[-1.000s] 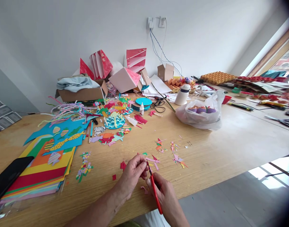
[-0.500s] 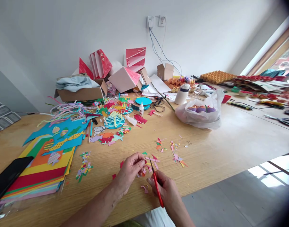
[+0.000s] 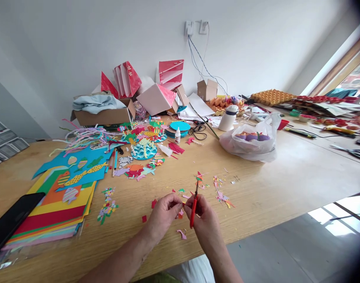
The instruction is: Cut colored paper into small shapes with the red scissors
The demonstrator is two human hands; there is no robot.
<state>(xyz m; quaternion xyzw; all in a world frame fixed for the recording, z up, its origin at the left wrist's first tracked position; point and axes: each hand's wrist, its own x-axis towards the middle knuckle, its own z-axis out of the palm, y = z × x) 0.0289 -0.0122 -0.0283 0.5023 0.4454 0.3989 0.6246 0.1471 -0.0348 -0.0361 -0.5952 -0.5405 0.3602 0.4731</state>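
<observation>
My left hand (image 3: 165,214) is closed in a pinch on a tiny red piece of paper (image 3: 183,204) that barely shows at the fingertips. My right hand (image 3: 203,216) grips a pair of scissors (image 3: 193,212) with red handles, its dark blades pointing up and away from me. The fingertips of both hands meet over the wooden table, close to its front edge. Small paper scraps (image 3: 182,234) lie under and around the hands, and red paper bits (image 3: 144,218) sit left of my left wrist. More coloured offcuts (image 3: 220,192) are scattered beyond my right hand.
On the left are a black phone (image 3: 17,220), stacked coloured sheets (image 3: 50,212) and paper fish (image 3: 70,194). Farther back stand a glue bottle (image 3: 177,136), blue discs (image 3: 180,125) and a cardboard box (image 3: 103,117). A plastic bag (image 3: 247,147) sits right of centre.
My right hand has come up and left, bringing the scissors more upright and its fingertips against the left hand's. The left hand has shifted slightly right and down. The view has moved a little.
</observation>
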